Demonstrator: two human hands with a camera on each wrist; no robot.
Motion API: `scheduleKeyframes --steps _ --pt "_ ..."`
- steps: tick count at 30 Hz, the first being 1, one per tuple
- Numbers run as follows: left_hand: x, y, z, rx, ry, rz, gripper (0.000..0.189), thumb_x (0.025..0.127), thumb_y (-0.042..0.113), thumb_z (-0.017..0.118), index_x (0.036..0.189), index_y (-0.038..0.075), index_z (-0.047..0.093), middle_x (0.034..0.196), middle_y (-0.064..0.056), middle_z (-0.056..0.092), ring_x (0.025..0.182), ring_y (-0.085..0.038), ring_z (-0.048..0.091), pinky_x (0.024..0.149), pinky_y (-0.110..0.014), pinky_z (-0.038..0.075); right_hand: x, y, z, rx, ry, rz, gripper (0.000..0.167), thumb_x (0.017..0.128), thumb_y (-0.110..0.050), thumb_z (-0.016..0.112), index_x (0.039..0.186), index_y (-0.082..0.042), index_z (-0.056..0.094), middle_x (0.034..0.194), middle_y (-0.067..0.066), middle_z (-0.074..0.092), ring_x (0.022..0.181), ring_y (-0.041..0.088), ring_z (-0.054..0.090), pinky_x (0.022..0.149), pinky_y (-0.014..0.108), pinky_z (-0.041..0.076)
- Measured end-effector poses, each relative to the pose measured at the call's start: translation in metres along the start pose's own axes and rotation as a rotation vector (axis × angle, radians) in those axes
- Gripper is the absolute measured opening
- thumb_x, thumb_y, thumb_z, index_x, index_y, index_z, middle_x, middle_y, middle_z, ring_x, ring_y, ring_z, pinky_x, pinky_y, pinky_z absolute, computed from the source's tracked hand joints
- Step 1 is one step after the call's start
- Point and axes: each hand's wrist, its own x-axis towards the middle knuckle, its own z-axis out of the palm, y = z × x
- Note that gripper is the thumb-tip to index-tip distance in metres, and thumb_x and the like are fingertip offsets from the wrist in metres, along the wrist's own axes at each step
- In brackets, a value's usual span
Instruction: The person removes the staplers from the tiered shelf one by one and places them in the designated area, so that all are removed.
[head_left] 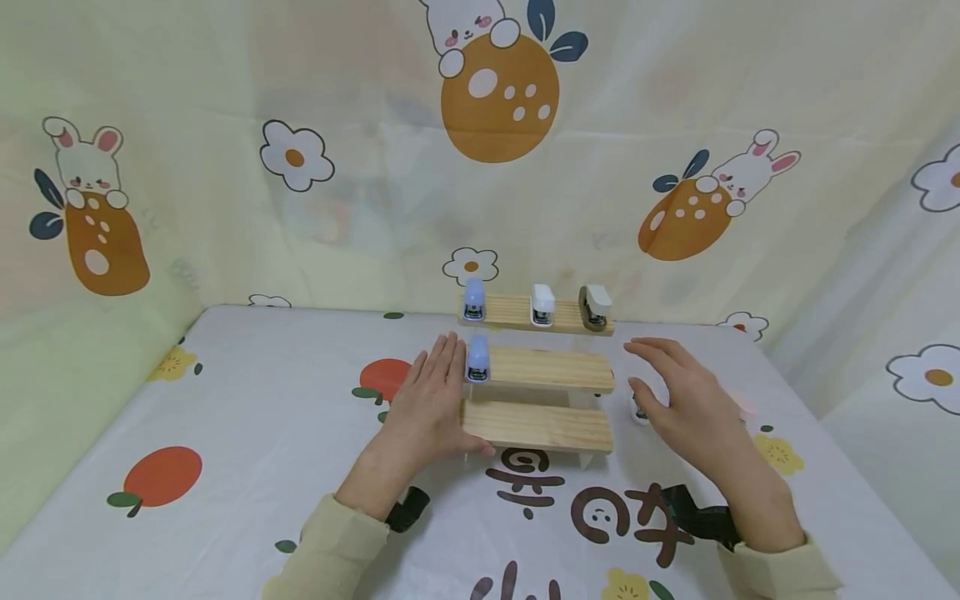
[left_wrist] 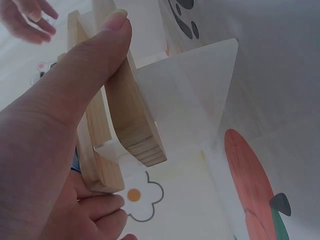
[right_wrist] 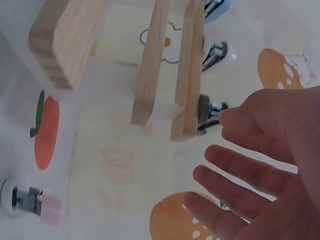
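A tiered wooden shelf (head_left: 536, 425) with whitish side supports stands on the table. My left hand (head_left: 431, 400) rests against its left end, fingers straight, thumb at the lowest board's front edge. A light-blue stapler (head_left: 477, 358) sits on the middle board beside those fingertips. Along the top board stand another light-blue stapler (head_left: 474, 300), a white stapler (head_left: 542, 305) and a grey-and-white stapler (head_left: 596, 307). My right hand (head_left: 693, 408) hovers right of the shelf, fingers spread and holding nothing. Partly hidden beyond it, a white-and-pink stapler (right_wrist: 22, 199) lies on the table.
A printed cloth (head_left: 247, 400) with fruit and flowers covers the table. Behind the shelf hangs a cream curtain (head_left: 360, 233) with rabbit prints, close to the top board. More curtain (head_left: 862, 292) closes off the right side.
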Motion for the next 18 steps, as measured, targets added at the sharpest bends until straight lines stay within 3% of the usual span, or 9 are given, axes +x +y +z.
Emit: scheduleKeyframes --steps 8,18 --pt "0.000 0.001 0.000 0.007 -0.006 -0.003 0.143 0.054 0.069 0.086 0.157 -0.001 0.015 0.166 -0.016 0.014 0.155 -0.029 0.012 0.127 -0.043 0.015 0.008 -0.019 0.005 0.022 0.021 -0.078 0.045 0.083 0.006 0.071 0.126 0.002 0.062 0.127 0.018 0.061 0.113 0.035 0.062 0.083 0.050 0.058" --pt "0.001 0.000 0.001 0.014 -0.007 -0.001 0.144 0.054 0.070 0.086 0.157 -0.001 0.015 0.166 -0.016 0.015 0.155 -0.028 0.012 0.127 -0.043 0.015 0.020 -0.036 0.022 0.085 0.028 -0.157 0.040 0.084 0.004 0.072 0.123 0.003 0.063 0.126 0.016 0.061 0.117 0.034 0.061 0.091 0.051 0.055"
